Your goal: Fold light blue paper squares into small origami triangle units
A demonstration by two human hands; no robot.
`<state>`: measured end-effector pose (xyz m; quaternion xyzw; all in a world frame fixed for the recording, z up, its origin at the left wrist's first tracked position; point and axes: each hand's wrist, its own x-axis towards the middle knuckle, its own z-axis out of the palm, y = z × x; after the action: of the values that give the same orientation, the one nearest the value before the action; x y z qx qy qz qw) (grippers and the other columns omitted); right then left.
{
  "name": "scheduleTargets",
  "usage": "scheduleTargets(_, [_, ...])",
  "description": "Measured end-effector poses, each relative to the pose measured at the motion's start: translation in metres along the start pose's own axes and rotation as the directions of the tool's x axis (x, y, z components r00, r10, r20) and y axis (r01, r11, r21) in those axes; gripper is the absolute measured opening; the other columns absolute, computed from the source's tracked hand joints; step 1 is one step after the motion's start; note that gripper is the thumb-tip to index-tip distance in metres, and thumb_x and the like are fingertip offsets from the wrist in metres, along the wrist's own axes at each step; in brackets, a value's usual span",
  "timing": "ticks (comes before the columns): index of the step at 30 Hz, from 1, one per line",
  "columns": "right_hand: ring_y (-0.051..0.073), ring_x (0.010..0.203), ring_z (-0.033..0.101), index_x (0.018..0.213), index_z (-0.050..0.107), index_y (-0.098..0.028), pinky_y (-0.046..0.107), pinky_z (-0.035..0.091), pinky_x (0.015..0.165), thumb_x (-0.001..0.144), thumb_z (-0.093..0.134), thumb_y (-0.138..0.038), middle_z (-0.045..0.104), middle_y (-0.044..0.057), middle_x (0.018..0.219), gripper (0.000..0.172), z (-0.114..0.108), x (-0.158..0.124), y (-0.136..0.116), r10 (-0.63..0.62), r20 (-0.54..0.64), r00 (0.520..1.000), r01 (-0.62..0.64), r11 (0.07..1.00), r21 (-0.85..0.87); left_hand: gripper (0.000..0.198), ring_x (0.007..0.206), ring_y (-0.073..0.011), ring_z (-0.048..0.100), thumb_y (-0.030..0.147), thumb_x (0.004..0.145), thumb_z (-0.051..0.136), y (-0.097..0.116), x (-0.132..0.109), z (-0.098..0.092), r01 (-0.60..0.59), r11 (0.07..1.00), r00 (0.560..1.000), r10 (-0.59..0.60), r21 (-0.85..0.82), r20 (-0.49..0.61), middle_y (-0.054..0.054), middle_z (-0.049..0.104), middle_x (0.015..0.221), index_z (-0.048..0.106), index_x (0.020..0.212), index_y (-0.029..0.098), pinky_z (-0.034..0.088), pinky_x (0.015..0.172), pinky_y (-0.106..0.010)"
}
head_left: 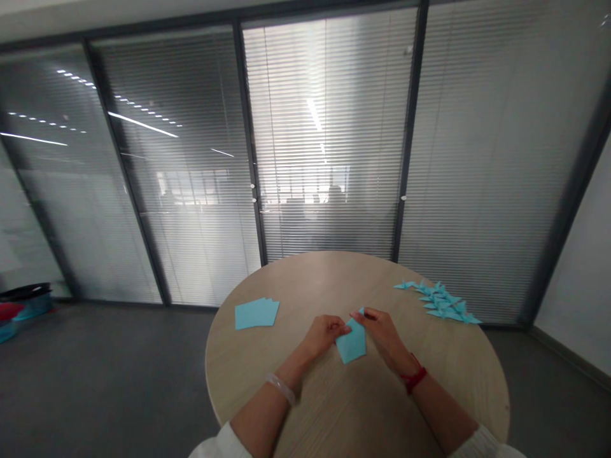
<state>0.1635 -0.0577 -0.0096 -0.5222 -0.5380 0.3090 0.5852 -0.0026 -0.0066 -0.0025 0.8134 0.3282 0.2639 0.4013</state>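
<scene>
Between my hands is a light-blue sheet of origami paper (351, 345), partly folded, over the middle of the round wooden table (315, 407). My left hand (326, 333) pinches its upper left edge. At its upper right corner, my right hand (379, 326) has thumb and fingers closed on the paper. Fingers cover parts of the upper edge, so the exact fold there is hidden. To the left lies a small fanned stack of blue paper squares (256, 313). Several folded blue paper cranes (443, 301) sit in a cluster at the right side of the table.
Beyond the table stands a glass partition with blinds (329, 140) and dark frames. Dark grey floor (143, 369) surrounds the table. Red and blue containers (28, 308) stand on the floor at the far left.
</scene>
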Motion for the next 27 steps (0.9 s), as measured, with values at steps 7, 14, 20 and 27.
scheduleTargets(7, [0.012, 0.054, 0.044, 0.055, 0.061, -0.014, 0.022, 0.032, 0.048, 0.062, 0.064, -0.060, 0.050, -0.002, 0.050, 0.046, -0.001, -0.002, -0.003, 0.002, 0.000, 1.000, -0.002, 0.999, -0.039, 0.049, 0.051, -0.0078, 0.028, 0.060, 0.073, 0.051, 0.006, -0.002, 0.001, -0.036, 0.999, 0.998, 0.035, 0.024, 0.049, 0.006, 0.032, 0.053, 0.059, 0.064, 0.012, 0.021, 0.049, -0.022])
scheduleTargets(14, [0.015, 0.059, 0.050, 0.063, 0.066, -0.013, 0.023, 0.037, 0.053, 0.066, 0.063, -0.057, 0.058, 0.001, 0.058, 0.044, -0.001, 0.000, -0.003, -0.015, 0.036, 0.999, 0.015, 1.000, -0.002, 0.051, 0.052, -0.0080, 0.024, 0.061, 0.074, 0.049, 0.008, -0.003, -0.001, -0.042, 0.996, 0.999, 0.040, 0.082, 0.029, 0.006, 0.026, 0.052, 0.052, 0.055, 0.014, 0.017, 0.049, -0.024])
scheduleTargets(20, [0.017, 0.065, 0.054, 0.070, 0.072, -0.014, 0.025, 0.041, 0.061, 0.070, 0.062, -0.052, 0.064, 0.003, 0.067, 0.039, -0.005, 0.001, 0.002, -0.071, 0.012, 0.997, 0.071, 0.997, 0.008, 0.054, 0.052, -0.0082, 0.026, 0.064, 0.072, 0.048, 0.011, -0.004, -0.002, -0.037, 0.996, 0.997, 0.032, 0.079, 0.068, 0.005, 0.028, 0.053, 0.052, 0.056, 0.013, 0.017, 0.049, -0.024])
scheduleTargets(27, [0.017, 0.061, 0.055, 0.074, 0.074, -0.014, 0.026, 0.043, 0.061, 0.068, 0.065, -0.050, 0.065, 0.003, 0.064, 0.037, -0.006, 0.002, 0.005, -0.006, -0.049, 0.999, 0.010, 0.997, 0.082, 0.055, 0.052, -0.0080, 0.026, 0.067, 0.072, 0.047, 0.010, -0.004, -0.003, -0.044, 0.998, 0.994, 0.038, 0.055, 0.107, 0.005, 0.027, 0.053, 0.047, 0.054, 0.014, 0.019, 0.049, -0.023])
